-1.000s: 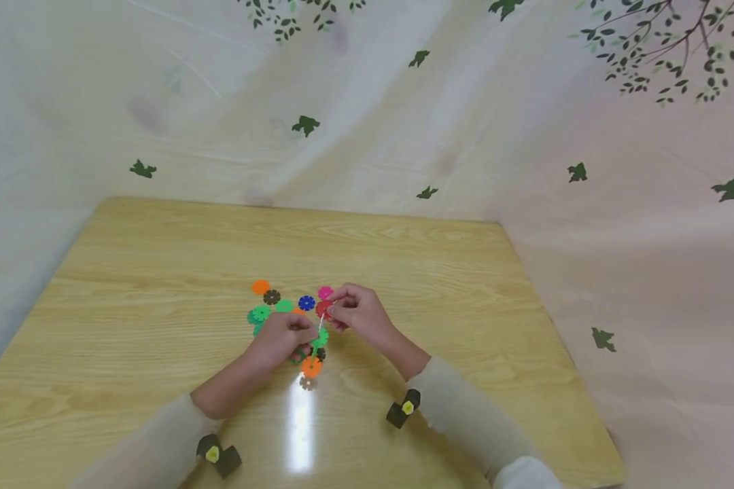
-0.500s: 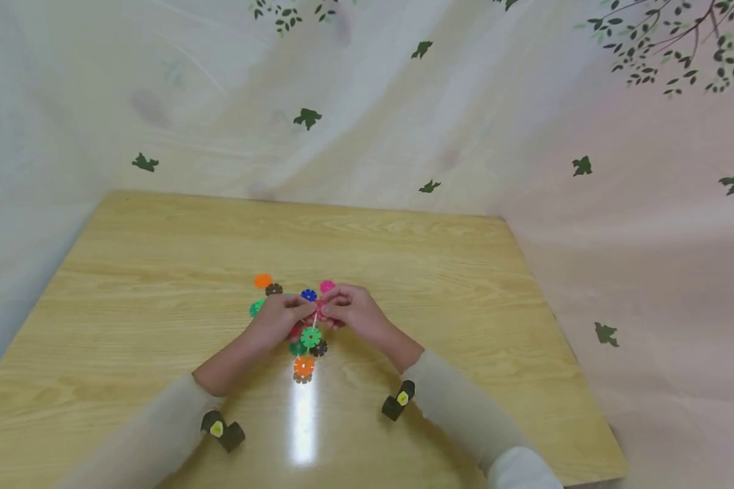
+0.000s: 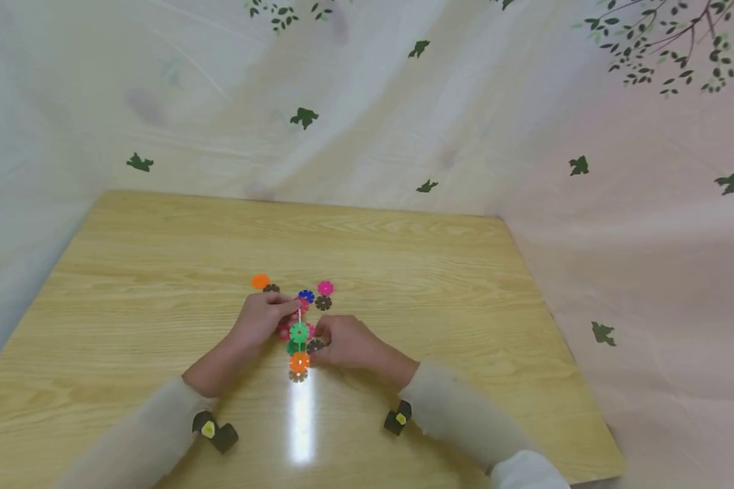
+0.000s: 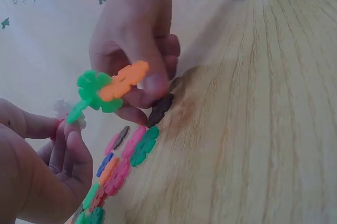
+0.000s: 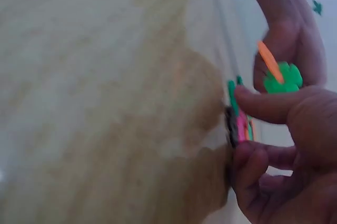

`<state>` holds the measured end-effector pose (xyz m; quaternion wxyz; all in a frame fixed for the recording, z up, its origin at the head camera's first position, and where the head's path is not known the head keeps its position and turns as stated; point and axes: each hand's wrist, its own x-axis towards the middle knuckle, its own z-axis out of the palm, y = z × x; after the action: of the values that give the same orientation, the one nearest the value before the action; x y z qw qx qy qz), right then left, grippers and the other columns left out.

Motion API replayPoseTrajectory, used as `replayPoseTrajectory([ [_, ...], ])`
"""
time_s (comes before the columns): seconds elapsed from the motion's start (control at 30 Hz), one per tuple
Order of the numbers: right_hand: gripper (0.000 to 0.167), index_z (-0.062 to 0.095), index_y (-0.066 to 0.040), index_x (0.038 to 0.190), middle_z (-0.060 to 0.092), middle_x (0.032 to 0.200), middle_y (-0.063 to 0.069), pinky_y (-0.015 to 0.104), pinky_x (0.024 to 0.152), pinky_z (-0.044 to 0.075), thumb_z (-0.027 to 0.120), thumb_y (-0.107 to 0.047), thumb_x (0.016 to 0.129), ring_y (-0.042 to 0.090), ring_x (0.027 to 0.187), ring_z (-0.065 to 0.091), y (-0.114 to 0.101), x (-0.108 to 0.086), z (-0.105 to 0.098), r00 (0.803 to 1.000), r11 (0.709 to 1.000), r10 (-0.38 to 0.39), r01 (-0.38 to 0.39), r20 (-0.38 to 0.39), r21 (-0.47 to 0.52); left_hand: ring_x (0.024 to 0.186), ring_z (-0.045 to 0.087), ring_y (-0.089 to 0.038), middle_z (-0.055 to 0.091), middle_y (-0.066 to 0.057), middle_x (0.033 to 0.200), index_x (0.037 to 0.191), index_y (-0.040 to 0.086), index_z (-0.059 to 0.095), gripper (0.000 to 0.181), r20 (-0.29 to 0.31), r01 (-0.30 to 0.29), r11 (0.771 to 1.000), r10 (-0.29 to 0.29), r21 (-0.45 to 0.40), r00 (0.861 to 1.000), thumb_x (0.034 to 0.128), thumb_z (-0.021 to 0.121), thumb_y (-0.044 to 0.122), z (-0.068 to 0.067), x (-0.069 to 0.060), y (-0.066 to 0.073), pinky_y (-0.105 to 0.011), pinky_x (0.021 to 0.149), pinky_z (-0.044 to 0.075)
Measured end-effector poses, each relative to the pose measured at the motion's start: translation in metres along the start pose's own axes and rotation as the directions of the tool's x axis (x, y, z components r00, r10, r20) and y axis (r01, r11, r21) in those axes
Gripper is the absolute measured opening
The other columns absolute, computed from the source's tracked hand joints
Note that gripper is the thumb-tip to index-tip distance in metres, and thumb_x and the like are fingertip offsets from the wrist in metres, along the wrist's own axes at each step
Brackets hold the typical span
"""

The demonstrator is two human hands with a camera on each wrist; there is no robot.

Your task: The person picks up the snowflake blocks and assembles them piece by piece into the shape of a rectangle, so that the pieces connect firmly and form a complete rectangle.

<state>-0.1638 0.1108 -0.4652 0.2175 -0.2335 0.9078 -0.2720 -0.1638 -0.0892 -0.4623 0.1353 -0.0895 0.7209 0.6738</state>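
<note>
My left hand [image 3: 261, 322] pinches a red disc [image 3: 302, 305] of a joined chain of notched plastic discs, held above the table. A white disc [image 4: 62, 107], a green disc [image 3: 299, 332] and an orange disc [image 3: 300, 362] belong to the chain, the orange one at the near end. Down at the table, my right hand [image 3: 351, 343] has its thumb and fingers at a black disc [image 4: 160, 110]; the right wrist view shows this black disc [image 5: 231, 126] at the fingertips. Whether it is gripped is unclear.
Loose discs lie on the wooden table [image 3: 404, 272] beyond the hands: an orange one [image 3: 260, 281], a blue one [image 3: 306, 296], a pink one [image 3: 325, 288] and a dark one [image 3: 323, 303]. More lie under the chain. A pale leaf-patterned cloth [image 3: 367, 102] hangs behind.
The right hand has left the red disc beside the left fingers and come down nearer to the body, to the black disc. The left hand, with the chain, has shifted left.
</note>
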Motion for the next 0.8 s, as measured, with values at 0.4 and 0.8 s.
replayPoseTrajectory([
  [0.4, 0.013, 0.066, -0.013, 0.098, 0.064, 0.084, -0.007, 0.022, 0.071, 0.053, 0.076, -0.009, 0.089, 0.009, 0.078, 0.06, 0.009, 0.006, -0.013, 0.996, 0.996, 0.008, -0.001, -0.085, 0.084, 0.061, 0.061, -0.014, 0.068, -0.009, 0.077, 0.11, -0.015, 0.064, 0.023, 0.059, 0.005, 0.998, -0.001, -0.064, 0.998, 0.0965, 0.065, 0.004, 0.001, -0.003, 0.003, -0.023, 0.054, 0.056],
  [0.8, 0.012, 0.07, 0.01, 0.103, 0.072, 0.098, 0.019, 0.048, 0.082, 0.06, 0.062, 0.008, 0.094, 0.03, 0.089, 0.07, 0.012, 0.032, -0.043, 0.937, 0.852, -0.187, 0.304, -0.294, 0.427, 0.056, 0.057, -0.013, 0.069, -0.009, 0.074, 0.104, -0.012, 0.067, 0.016, 0.114, 0.003, 0.998, 0.005, -0.067, 0.994, 0.0951, 0.064, 0.001, 0.013, -0.013, 0.004, -0.02, 0.049, 0.051],
])
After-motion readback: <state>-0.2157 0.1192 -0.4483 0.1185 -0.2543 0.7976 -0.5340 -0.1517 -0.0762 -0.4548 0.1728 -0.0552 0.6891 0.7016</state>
